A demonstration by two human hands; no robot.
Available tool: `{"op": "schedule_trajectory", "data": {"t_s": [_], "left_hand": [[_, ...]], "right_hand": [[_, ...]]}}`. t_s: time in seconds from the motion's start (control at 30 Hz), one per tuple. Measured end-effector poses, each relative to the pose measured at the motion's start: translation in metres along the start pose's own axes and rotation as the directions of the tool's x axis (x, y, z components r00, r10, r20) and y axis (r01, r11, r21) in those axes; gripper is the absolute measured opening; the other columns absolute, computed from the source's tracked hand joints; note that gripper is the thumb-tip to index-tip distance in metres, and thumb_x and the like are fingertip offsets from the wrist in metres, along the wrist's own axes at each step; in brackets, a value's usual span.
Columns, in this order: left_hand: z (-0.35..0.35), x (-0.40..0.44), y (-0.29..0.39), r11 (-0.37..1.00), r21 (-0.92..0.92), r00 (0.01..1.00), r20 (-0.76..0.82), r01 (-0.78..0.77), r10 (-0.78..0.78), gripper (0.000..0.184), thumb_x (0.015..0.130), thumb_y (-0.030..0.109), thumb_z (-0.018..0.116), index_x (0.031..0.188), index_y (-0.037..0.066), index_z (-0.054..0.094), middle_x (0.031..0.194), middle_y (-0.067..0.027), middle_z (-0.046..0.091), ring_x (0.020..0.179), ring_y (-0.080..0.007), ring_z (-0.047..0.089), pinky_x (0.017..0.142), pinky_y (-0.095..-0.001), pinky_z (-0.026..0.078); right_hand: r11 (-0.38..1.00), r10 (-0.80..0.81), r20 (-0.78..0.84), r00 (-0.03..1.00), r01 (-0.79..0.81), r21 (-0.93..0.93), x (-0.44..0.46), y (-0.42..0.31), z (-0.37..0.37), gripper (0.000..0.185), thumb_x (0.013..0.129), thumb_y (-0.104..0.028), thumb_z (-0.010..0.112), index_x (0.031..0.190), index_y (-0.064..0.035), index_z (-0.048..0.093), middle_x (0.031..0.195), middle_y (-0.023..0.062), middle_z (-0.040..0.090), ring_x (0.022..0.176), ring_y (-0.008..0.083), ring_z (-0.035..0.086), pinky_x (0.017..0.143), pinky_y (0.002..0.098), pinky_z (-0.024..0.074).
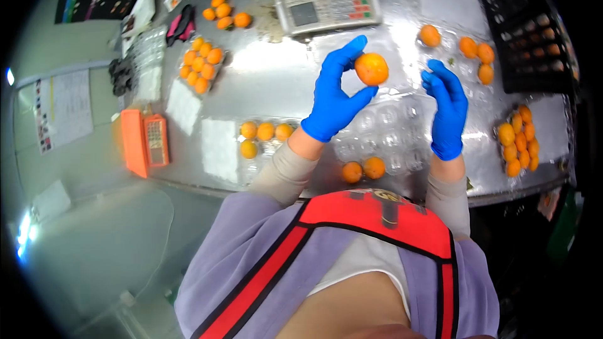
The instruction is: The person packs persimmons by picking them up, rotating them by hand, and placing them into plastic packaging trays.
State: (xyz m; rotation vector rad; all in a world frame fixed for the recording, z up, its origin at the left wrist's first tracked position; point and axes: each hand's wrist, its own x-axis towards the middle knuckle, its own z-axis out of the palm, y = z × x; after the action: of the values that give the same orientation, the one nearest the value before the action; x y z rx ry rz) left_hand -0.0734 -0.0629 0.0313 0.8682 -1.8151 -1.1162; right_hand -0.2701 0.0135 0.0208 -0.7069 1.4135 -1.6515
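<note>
My left hand (339, 91), in a blue glove, holds an orange fruit (372, 69) between thumb and fingers above the metal table. To its right, my right hand (447, 105), also gloved in blue, has its fingers partly curled and apart, with nothing visible in them. Below and between the hands lies a clear plastic tray (389, 132) with round hollows; two oranges (363, 169) sit at its lower left. Beyond my right hand, another clear tray (449, 47) bears several oranges (468, 47).
A scale (330, 9) stands at the back. Filled packs of oranges lie at the left (201, 64) and right (519, 141). Four-sided black crate (527, 37) stands back right. An orange-red box (133, 143) sits at the left edge, near more oranges (266, 131) in a tray.
</note>
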Motion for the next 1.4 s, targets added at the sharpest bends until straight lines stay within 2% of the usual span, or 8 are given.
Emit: {"op": "schedule_trajectory", "data": {"t_s": [0.13,0.23,0.47,0.6,0.7,0.9,1.2,1.4], "left_hand": [[-0.044,0.007,-0.045,0.993,-0.025,0.950,-0.290,0.117,-0.119,0.063,0.074,-0.006,0.068,0.132,0.004,0.044,0.130,-0.0097,0.050,0.115,-0.0195,0.052,0.097,-0.0334,0.044],[-0.073,0.007,-0.065,0.901,-0.387,0.843,-0.403,0.195,-0.355,0.055,0.076,-0.003,0.067,0.126,0.003,0.047,0.116,-0.0097,0.054,0.105,-0.0196,0.055,0.091,-0.0307,0.046],[-0.105,0.003,-0.107,0.881,-0.339,0.697,-0.541,0.331,-0.470,0.053,0.074,0.000,0.071,0.121,0.004,0.047,0.112,-0.0096,0.053,0.098,-0.0187,0.059,0.084,-0.0292,0.050],[-0.123,0.008,-0.119,0.889,-0.313,0.674,-0.580,0.335,-0.458,0.052,0.074,0.002,0.073,0.120,0.002,0.048,0.109,-0.0092,0.055,0.096,-0.0174,0.058,0.084,-0.0283,0.050],[-0.150,0.019,-0.129,0.958,-0.179,0.655,-0.700,0.223,-0.283,0.047,0.073,0.007,0.077,0.112,-0.002,0.052,0.101,-0.0073,0.058,0.092,-0.0159,0.056,0.084,-0.0291,0.046],[-0.270,0.028,-0.171,0.938,0.146,0.581,-0.811,0.314,-0.068,0.051,0.074,0.010,0.077,0.115,-0.004,0.051,0.105,-0.0105,0.059,0.092,-0.0176,0.057,0.080,-0.0303,0.048],[-0.391,0.024,-0.181,0.808,-0.160,0.194,-0.928,0.567,-0.319,0.047,0.069,0.009,0.078,0.110,-0.001,0.057,0.094,-0.0112,0.063,0.080,-0.0195,0.060,0.069,-0.0357,0.050],[-0.431,0.024,-0.218,0.662,0.057,0.315,-0.908,0.748,-0.277,0.053,0.067,0.020,0.080,0.112,-0.002,0.059,0.101,-0.0134,0.065,0.086,-0.0233,0.062,0.077,-0.0386,0.050]], "right_hand": [[0.998,0.049,-0.008,0.999,-0.049,-0.040,0.000,0.004,-0.001,0.027,0.089,-0.004,0.056,0.116,0.0013,0.060,0.108,0.0058,0.063,0.095,0.0118,0.058,0.086,0.0254,0.0457],[0.996,0.084,0.011,0.996,-0.083,-0.045,-0.001,0.006,0.000,0.028,0.089,-0.006,0.057,0.116,0.0006,0.060,0.108,0.0047,0.063,0.094,0.0112,0.057,0.085,0.0249,0.0454],[0.994,0.110,0.071,0.991,-0.107,-0.036,-0.001,0.009,0.007,0.028,0.089,-0.007,0.056,0.116,0.0000,0.060,0.107,0.0049,0.063,0.096,0.0113,0.058,0.086,0.0253,0.0446],[0.992,0.112,0.074,0.991,-0.107,-0.068,0.000,0.011,0.006,0.028,0.090,-0.008,0.056,0.117,-0.0002,0.060,0.107,0.0047,0.063,0.096,0.0113,0.058,0.086,0.0252,0.0443],[0.991,0.108,0.071,0.992,-0.102,-0.089,0.001,0.011,0.002,0.029,0.090,-0.008,0.055,0.118,-0.0003,0.059,0.107,0.0049,0.063,0.097,0.0114,0.058,0.086,0.0253,0.0446],[0.983,0.157,0.073,0.985,-0.148,-0.108,0.003,0.013,0.009,0.029,0.091,-0.009,0.055,0.118,-0.0005,0.059,0.107,0.0048,0.063,0.095,0.0112,0.058,0.086,0.0256,0.0447],[0.964,0.213,0.075,0.974,-0.197,-0.177,0.012,0.022,0.019,0.030,0.090,-0.008,0.054,0.119,-0.0004,0.059,0.106,0.0047,0.062,0.095,0.0114,0.058,0.086,0.0261,0.0447],[0.952,0.227,0.065,0.972,-0.207,-0.224,0.023,0.032,0.016,0.030,0.091,-0.008,0.054,0.119,0.0004,0.058,0.107,0.0050,0.062,0.096,0.0119,0.058,0.086,0.0260,0.0449]]}}
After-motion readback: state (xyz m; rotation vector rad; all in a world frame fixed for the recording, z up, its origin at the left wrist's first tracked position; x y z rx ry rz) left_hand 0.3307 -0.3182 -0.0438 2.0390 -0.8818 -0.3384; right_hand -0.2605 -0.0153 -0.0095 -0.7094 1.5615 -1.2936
